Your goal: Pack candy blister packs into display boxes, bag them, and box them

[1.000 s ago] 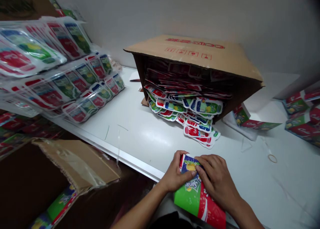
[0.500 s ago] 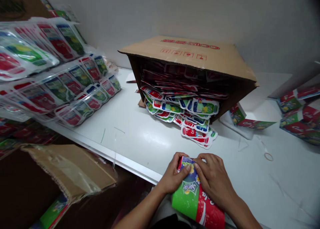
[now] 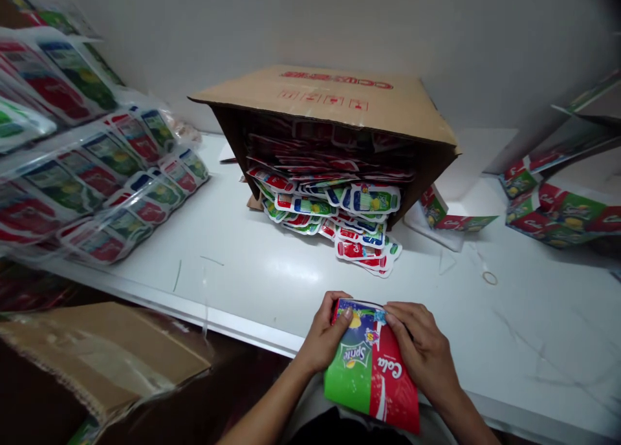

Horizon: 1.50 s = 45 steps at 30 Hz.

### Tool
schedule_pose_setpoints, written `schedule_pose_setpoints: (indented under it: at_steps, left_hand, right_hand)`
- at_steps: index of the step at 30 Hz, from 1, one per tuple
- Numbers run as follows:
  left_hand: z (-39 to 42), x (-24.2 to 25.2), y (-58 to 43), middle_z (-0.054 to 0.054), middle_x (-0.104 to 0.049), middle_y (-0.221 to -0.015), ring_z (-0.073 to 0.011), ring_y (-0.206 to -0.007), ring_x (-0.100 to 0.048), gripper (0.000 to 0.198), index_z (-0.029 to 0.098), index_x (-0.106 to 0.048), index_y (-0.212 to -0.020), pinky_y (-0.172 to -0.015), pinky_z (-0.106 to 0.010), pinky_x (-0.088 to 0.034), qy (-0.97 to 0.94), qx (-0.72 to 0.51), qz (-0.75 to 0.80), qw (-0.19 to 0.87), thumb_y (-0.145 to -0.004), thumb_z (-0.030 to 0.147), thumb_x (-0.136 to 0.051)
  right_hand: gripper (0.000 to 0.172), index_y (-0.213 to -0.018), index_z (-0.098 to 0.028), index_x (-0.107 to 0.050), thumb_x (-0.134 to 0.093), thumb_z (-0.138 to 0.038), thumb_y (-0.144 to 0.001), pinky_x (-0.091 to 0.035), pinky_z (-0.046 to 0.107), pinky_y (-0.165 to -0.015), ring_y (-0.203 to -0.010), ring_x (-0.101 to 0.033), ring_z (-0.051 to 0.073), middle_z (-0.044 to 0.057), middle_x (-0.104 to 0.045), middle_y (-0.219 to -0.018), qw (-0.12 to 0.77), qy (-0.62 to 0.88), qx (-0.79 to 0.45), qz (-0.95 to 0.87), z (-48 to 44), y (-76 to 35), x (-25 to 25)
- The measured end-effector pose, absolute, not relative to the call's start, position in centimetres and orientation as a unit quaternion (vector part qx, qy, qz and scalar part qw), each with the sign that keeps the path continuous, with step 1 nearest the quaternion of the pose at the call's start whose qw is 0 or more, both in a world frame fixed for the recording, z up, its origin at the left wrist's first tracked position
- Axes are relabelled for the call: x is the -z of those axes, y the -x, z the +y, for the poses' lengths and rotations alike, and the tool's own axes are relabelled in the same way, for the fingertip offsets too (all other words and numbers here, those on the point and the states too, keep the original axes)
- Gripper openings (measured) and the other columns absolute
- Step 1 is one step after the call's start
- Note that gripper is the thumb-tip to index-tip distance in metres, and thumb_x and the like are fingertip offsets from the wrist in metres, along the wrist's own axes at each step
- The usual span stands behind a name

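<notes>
A printed carton (image 3: 356, 383), green, red and blue with "Sprite" and "Cola" lettering, is held between both hands at the table's front edge. My left hand (image 3: 324, 338) grips its upper left side, thumb on the front and fingers behind. My right hand (image 3: 427, 351) holds the upper right side, its thumb near the top corner. A narrow dark gap shows along the carton's top edge. Beyond the hands, bottle-shaped packets (image 3: 361, 251) in red and green spill from a cardboard box (image 3: 325, 99) lying on its side, its open end towards me.
Plastic-wrapped stacks of bottle-shaped packets (image 3: 126, 193) stand at the left. Below the table edge is an open cardboard box (image 3: 111, 348). To the right are printed card sheets (image 3: 563, 215), a folded card piece (image 3: 456, 222) and a small ring (image 3: 490, 278) on the white table (image 3: 272, 283).
My right hand has shifted from the carton's front to its right side, uncovering the "Cola" print. A gap now shows at the carton's top. The view has turned slightly right.
</notes>
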<state>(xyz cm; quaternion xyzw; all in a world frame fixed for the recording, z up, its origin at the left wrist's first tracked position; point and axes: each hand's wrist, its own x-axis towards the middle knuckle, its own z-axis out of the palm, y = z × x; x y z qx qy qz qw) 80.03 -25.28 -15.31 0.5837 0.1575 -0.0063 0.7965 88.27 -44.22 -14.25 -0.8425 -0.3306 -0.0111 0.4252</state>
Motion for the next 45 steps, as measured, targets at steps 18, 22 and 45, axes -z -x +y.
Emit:
schedule_pose_setpoints:
  at_steps: [18, 22, 45]
  left_hand:
    - [-25.8, 14.4, -82.5, -0.002, -0.067, -0.072, -0.014, -0.058, -0.059, 0.043, 0.015, -0.065, -0.093, -0.058, -0.025, -0.046, -0.533, 0.034, 0.26, 0.804, -0.068, 0.048, -0.077]
    - [-25.8, 14.4, -82.4, -0.003, -0.068, -0.071, -0.014, -0.057, -0.059, 0.043, 0.015, -0.065, -0.094, -0.057, -0.025, -0.046, -0.529, 0.033, 0.259, 0.808, -0.069, 0.047, -0.076]
    - [-26.1, 14.5, -82.8, -0.001, -0.066, -0.065, -0.0136, -0.056, -0.057, 0.041, 0.014, -0.067, -0.086, -0.056, -0.025, -0.043, -0.547, 0.016, 0.267, 0.794, -0.07, 0.051, -0.075]
  right_hand:
    - [0.029, -0.084, -0.02, -0.068, -0.06, -0.048, -0.083, -0.052, 0.036, -0.08, -0.098, -0.063, 0.026, 0.009, -0.067, -0.108, 0.604, 0.778, -0.144, -0.095, -42.4, -88.4, 13.8]
    - [0.038, -0.106, -0.022, -0.061, -0.055, -0.053, -0.086, -0.056, 0.033, -0.066, -0.093, -0.066, 0.025, 0.009, -0.064, -0.119, 0.617, 0.762, -0.19, -0.046, -43.0, -87.6, 14.2]
    - [0.046, -0.108, -0.023, -0.058, -0.053, -0.061, -0.083, -0.053, 0.033, -0.056, -0.071, -0.068, 0.023, 0.007, -0.071, -0.102, 0.628, 0.741, -0.237, 0.006, -42.5, -88.1, 15.0]
